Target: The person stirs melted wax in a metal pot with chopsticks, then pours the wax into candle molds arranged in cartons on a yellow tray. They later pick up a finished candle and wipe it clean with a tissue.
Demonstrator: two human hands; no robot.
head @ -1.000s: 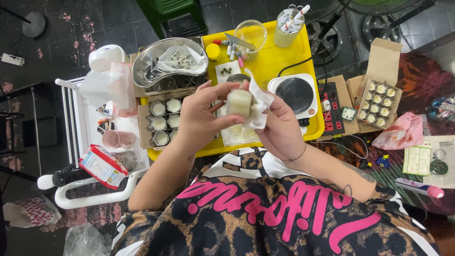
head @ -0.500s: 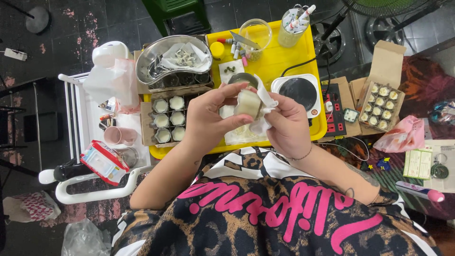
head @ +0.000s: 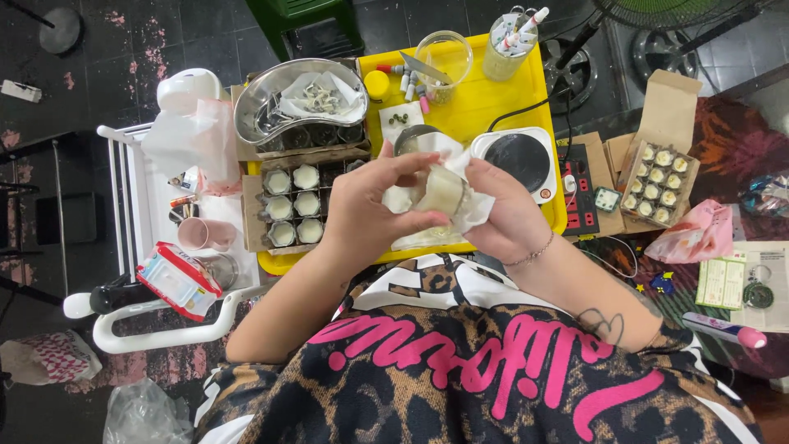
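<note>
Over the yellow tray [head: 493, 103], both hands meet around a small glass candle jar [head: 444, 191] filled with pale wax. My left hand [head: 370, 205] grips the jar with thumb and fingers. My right hand [head: 505, 218] holds a crumpled white tissue [head: 460, 160] pressed around the jar. Below the hands another piece of white paper [head: 423, 238] lies on the tray. The jar's far side is hidden by tissue.
A cardboard box of filled candle jars [head: 294, 205] sits left of the hands, a metal kidney dish [head: 300, 103] behind it. A small electric hot plate [head: 522, 160], power strip [head: 575, 185] and a second open box of jars [head: 657, 177] lie right. A white cart [head: 156, 238] stands left.
The jar has been turned in the hands, now lying more on its side, and the tissue has shifted around it. The hands stay in the same spot over the tray.
</note>
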